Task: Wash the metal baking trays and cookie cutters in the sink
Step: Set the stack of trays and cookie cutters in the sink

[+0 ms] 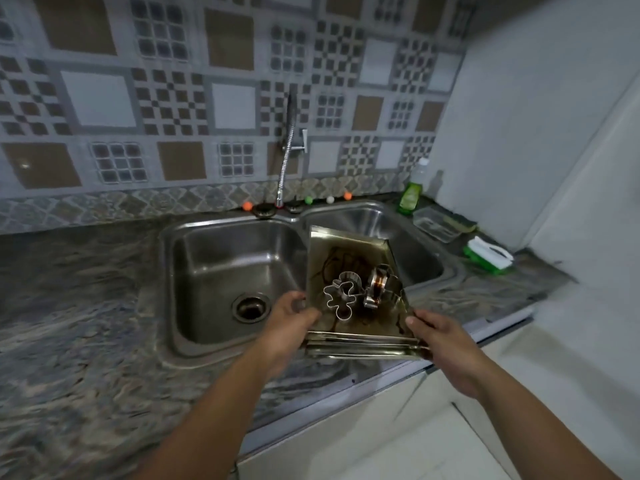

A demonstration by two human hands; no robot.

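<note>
Both hands clamp the stacked baking trays (pixel 349 271) over the sink (pixel 228 258) divider: left hand (pixel 291 317) pinching the near-left corner, right hand (pixel 433 330) the near-right. Loose cookie cutters (pixel 360 292) ride on top; any tilt could slide them off, clattering into the basin.
</note>
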